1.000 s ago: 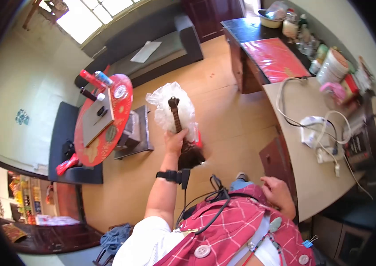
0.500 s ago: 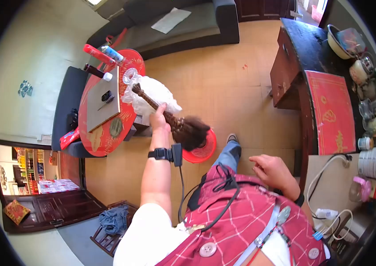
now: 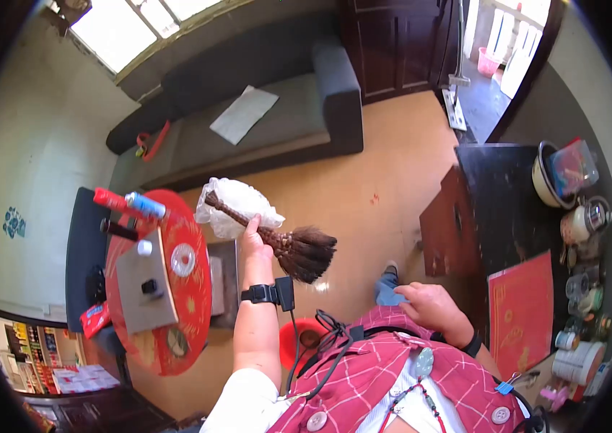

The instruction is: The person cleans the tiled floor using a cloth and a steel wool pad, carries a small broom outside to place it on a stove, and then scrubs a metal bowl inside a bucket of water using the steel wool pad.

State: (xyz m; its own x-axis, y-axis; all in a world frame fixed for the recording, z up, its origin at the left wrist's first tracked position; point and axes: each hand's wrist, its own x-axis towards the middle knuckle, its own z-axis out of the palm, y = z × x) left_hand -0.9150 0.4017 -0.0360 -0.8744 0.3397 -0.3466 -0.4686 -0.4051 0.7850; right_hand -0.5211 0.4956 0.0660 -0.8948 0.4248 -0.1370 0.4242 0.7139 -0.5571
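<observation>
My left hand [image 3: 256, 244] is wrapped round the braided handle of a brown hand broom [image 3: 304, 252], held out in front with its dark bristles to the right. A white plastic bag [image 3: 237, 204] hangs just beyond that hand; whether the fingers also grip it is hidden. My right hand [image 3: 430, 306] is held near my waist, above the checked red garment. Its fingers are loosely apart, with nothing seen between them. A red basin [image 3: 293, 339] stands on the floor below my left forearm, partly covered by it.
A red oval table [image 3: 189, 289] with a board, bottles and a glass dish is at the left. The grey sofa [image 3: 299, 94] stands ahead. At the right is a dark cabinet [image 3: 497, 195] with a bowl and jars. Cables hang from my left wrist.
The view has tilted up, showing more of the sofa, window and doorway. My left hand still holds the broom, whose bristles now look sharper. The basin appears lower in view, nearer my body.
</observation>
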